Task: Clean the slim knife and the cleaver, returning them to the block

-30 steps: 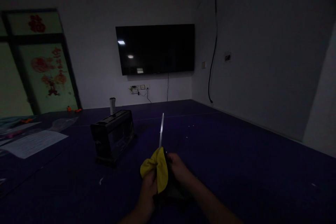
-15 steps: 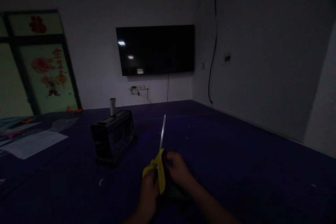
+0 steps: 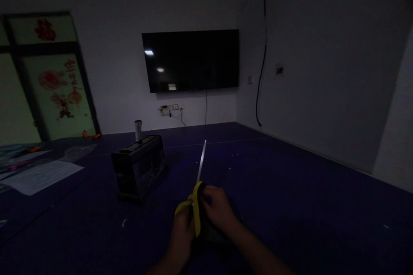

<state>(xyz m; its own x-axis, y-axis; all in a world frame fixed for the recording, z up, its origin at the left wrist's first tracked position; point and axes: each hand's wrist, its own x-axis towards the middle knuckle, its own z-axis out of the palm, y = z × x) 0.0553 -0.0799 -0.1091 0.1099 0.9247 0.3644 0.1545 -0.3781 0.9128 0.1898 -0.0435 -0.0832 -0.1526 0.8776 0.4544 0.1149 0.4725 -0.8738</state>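
Low in the middle of the head view, both my hands are on a yellow-and-black piece whose kind is hard to make out in the dim light. My left hand is closed round its lower left part. At its upper right side, my right hand has its fingers bent against the dark edge, thumb and forefinger close together. A small metallic spot shows where the yellow parts meet. A long thin silver rod points away from behind the piece; whether they are joined is unclear. A dark shape below my hands is indistinct.
A black toaster-like box stands left on the dark blue surface, with a pale cylinder behind it. Papers lie far left. A television hangs on the wall, and a cable dangles right of it.
The silver rod's far end has swung slightly right, and the yellow piece has tilted a little. Both hands stay on it, almost in place.
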